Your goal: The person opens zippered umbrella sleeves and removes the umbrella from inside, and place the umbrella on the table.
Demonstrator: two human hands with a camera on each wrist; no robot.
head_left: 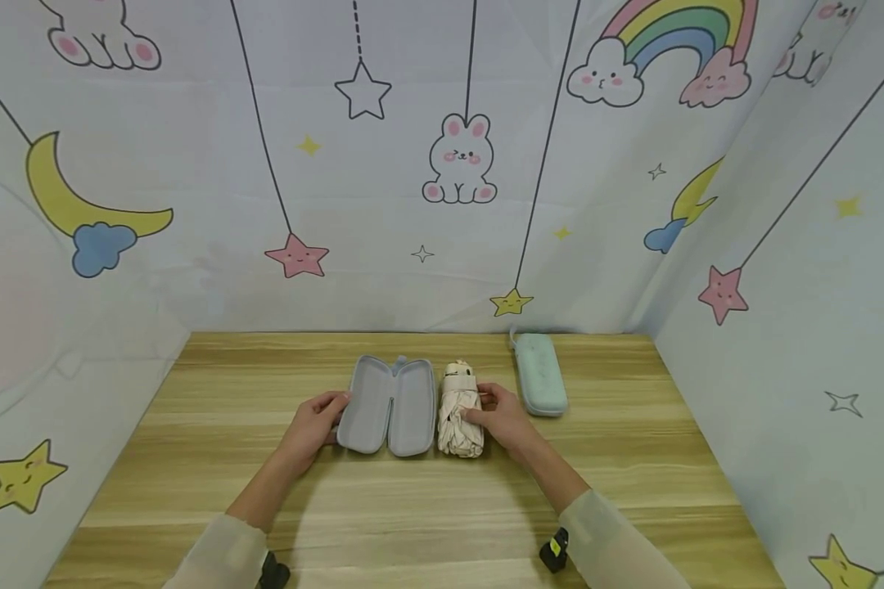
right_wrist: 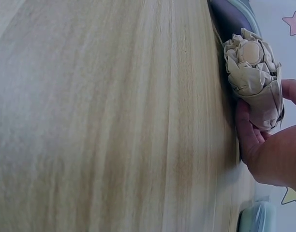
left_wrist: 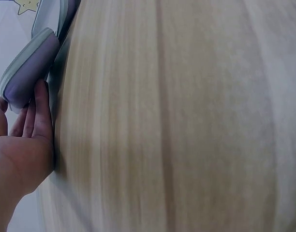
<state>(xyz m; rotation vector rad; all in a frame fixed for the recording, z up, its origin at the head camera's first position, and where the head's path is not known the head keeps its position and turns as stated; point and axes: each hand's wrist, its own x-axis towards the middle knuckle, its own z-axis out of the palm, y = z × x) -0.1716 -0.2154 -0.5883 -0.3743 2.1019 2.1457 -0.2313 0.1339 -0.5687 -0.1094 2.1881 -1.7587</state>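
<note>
A grey zippered case (head_left: 368,409) lies unfolded on the wooden table, its two hollow halves facing up. My left hand (head_left: 315,429) pinches the outer edge of its left half; in the left wrist view the thumb is at the rim and the fingers (left_wrist: 41,108) reach underneath, with that half tilted. Just right of the case is a folded cream umbrella (head_left: 457,438), its crumpled cloth end (right_wrist: 249,53) showing in the right wrist view. My right hand (head_left: 508,424) grips the umbrella from its right side, thumb on top and fingers around the far side and below.
A closed mint-green case (head_left: 541,376) with a small loop stands to the right, near the table's back edge. Behind the table (head_left: 383,523) hangs a white cloth (head_left: 383,180) printed with stars, bunnies and a rainbow; it also covers both sides.
</note>
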